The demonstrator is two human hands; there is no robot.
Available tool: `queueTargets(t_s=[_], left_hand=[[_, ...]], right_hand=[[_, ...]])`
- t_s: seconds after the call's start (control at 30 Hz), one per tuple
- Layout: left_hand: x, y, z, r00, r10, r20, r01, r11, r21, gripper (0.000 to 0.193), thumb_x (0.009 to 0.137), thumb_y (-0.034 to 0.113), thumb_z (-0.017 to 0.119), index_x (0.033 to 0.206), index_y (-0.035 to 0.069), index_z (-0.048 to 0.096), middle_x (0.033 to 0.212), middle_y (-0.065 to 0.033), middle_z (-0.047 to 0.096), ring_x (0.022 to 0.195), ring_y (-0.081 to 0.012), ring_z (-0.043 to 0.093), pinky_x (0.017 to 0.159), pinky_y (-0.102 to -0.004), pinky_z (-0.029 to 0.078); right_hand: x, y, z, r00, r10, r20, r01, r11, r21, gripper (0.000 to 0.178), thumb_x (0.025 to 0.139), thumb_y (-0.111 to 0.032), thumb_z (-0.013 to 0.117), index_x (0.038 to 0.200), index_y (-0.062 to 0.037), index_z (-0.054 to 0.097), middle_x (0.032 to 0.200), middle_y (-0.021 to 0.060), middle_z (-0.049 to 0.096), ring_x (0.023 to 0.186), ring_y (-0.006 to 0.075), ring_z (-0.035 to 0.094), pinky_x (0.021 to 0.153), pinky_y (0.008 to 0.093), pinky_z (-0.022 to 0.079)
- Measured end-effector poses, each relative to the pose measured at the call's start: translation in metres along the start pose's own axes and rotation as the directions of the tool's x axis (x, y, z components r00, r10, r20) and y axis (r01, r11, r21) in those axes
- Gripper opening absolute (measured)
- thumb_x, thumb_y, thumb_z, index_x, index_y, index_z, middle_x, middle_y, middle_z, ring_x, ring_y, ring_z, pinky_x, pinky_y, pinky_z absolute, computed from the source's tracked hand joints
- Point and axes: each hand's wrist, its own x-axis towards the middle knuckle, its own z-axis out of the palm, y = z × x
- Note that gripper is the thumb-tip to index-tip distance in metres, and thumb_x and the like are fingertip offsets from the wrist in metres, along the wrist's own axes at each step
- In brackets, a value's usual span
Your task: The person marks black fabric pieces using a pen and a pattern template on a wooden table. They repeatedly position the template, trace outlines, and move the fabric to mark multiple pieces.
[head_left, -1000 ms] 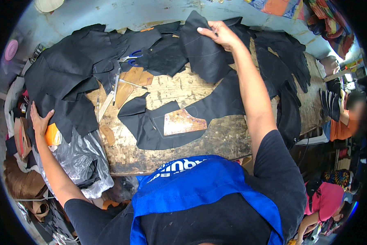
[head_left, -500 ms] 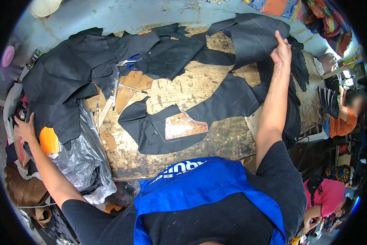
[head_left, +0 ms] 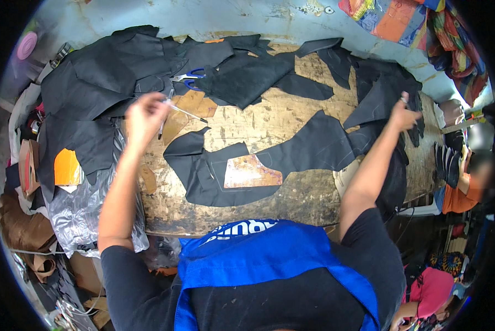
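Observation:
My left hand [head_left: 147, 117] hovers over the left of the table by the pens, fingers bent and smeared by motion; whether they grip anything does not show. One white pen [head_left: 189, 112] lies slanted beside it. My right hand [head_left: 404, 116] is at the far right above a black leather sheet [head_left: 371, 102], closed around a slim pen-like tool [head_left: 405, 97], mostly hidden. In the middle, a shiny, see-through pattern piece [head_left: 253, 172] lies flat on a black leather offcut [head_left: 313, 144] with pale marked outlines. Blue-handled scissors [head_left: 191, 81] rest among leather at the back.
Black leather sheets [head_left: 87, 83] pile up at the left and back. Tan pattern pieces [head_left: 195, 103] lie near the scissors. Clear plastic [head_left: 87, 223] and an orange piece [head_left: 66, 167] are at the left edge. Another person in orange [head_left: 459, 193] sits at the right.
My left hand has moved from the far left edge inward to the pens. My right hand has come down and rightward; the leather sheet it had raised at the back right now lies lower.

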Motion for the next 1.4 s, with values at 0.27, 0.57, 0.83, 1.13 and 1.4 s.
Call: queueTargets(t_s=[0.27, 0.57, 0.83, 1.13, 1.4], left_hand=[[-0.096, 0.043, 0.157, 0.707, -0.282, 0.649, 0.705, 0.200, -0.681, 0.013, 0.089, 0.014, 0.059, 0.096, 0.004, 0.061, 0.080, -0.0063, 0.064, 0.070, -0.0154, 0.063, 0.064, -0.0273, 0.054], [-0.094, 0.034, 0.158, 0.560, -0.272, 0.783, 0.789, -0.113, -0.604, 0.031, 0.098, 0.024, 0.041, 0.117, 0.001, 0.049, 0.103, -0.0152, 0.061, 0.097, -0.0271, 0.061, 0.089, -0.0400, 0.049], [-0.039, 0.083, 0.163, 0.837, 0.386, 0.388, 0.546, -0.534, -0.646, 0.070, 0.088, 0.053, 0.041, 0.136, 0.003, 0.033, 0.139, -0.0186, 0.038, 0.124, -0.0377, 0.041, 0.102, -0.0606, 0.029], [-0.045, 0.084, 0.065, 0.891, 0.434, -0.136, 0.135, -0.538, -0.832, 0.081, 0.086, 0.068, 0.035, 0.133, 0.003, 0.040, 0.135, -0.0118, 0.045, 0.118, -0.0266, 0.047, 0.102, -0.0403, 0.035], [-0.072, 0.105, 0.030, 0.847, 0.508, 0.158, 0.414, -0.443, -0.795, 0.086, 0.080, 0.069, 0.047, 0.133, 0.001, 0.040, 0.134, -0.0119, 0.046, 0.118, -0.0261, 0.047, 0.103, -0.0387, 0.035]], right_hand=[[-0.316, -0.130, -0.046, 0.148, -0.897, 0.416, 0.512, 0.429, 0.744, 0.074, 0.056, -0.039, 0.083, 0.115, -0.0035, 0.057, 0.114, 0.0240, 0.058, 0.111, 0.0390, 0.051, 0.091, 0.0469, 0.042], [-0.310, -0.140, -0.022, 0.382, -0.773, 0.507, 0.098, 0.579, 0.810, 0.019, 0.078, -0.016, 0.067, 0.085, 0.0019, 0.065, 0.076, 0.0193, 0.065, 0.072, 0.0292, 0.065, 0.068, 0.0389, 0.049], [-0.216, -0.141, -0.135, 0.335, -0.668, 0.665, -0.942, -0.233, 0.240, 0.015, 0.087, -0.007, 0.056, 0.100, 0.0010, 0.058, 0.106, 0.0110, 0.062, 0.102, 0.0196, 0.057, 0.089, 0.0353, 0.046], [-0.178, -0.125, -0.185, 0.160, -0.686, 0.710, -0.987, -0.128, 0.098, 0.030, 0.081, -0.003, 0.053, 0.110, 0.0014, 0.056, 0.106, 0.0117, 0.062, 0.095, 0.0237, 0.062, 0.086, 0.0391, 0.050], [-0.170, -0.119, -0.198, 0.210, -0.736, 0.643, -0.957, -0.022, 0.288, 0.036, 0.075, 0.008, 0.049, 0.110, 0.0053, 0.054, 0.101, 0.0152, 0.063, 0.089, 0.0275, 0.065, 0.082, 0.0403, 0.054]])
